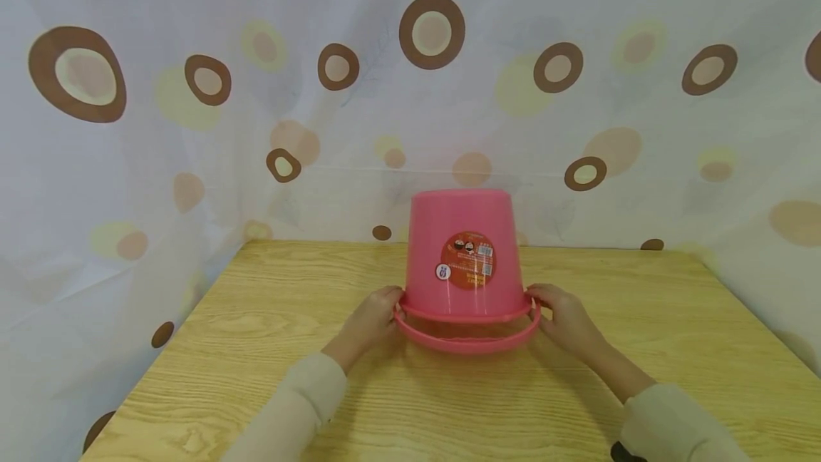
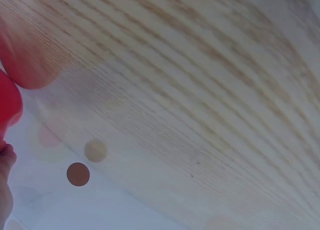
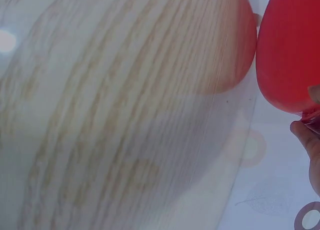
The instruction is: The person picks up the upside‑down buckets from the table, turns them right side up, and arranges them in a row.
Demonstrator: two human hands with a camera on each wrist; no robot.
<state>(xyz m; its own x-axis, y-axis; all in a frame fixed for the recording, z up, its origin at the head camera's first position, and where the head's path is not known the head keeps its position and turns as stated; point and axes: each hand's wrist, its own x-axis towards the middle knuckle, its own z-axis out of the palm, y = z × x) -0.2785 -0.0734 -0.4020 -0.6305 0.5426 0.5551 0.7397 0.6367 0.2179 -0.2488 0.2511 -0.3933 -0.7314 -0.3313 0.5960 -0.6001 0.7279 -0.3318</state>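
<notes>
A pink plastic bucket (image 1: 430, 234) is held upside down in the middle of the head view, its base up and rim down. On its front is a round orange-red label (image 1: 471, 269). Its pink carrying handle (image 1: 468, 346) curves below the rim on the near side. My left hand (image 1: 375, 316) grips the rim at the left, by the handle's end. On the opposite side my right hand (image 1: 567, 316) pinches the rim. Each wrist view catches only part of the bucket (image 2: 7, 102) (image 3: 290, 49) and a few fingers (image 2: 5, 165) (image 3: 305, 137) at its edge.
The wood-grain table (image 1: 276, 298) lies under the bucket and mirrors its colour in the wrist views. Behind the table and along its sides hangs a pale curtain (image 1: 365, 127) with brown rings and pastel dots. A dark object (image 1: 625, 453) shows under the right sleeve.
</notes>
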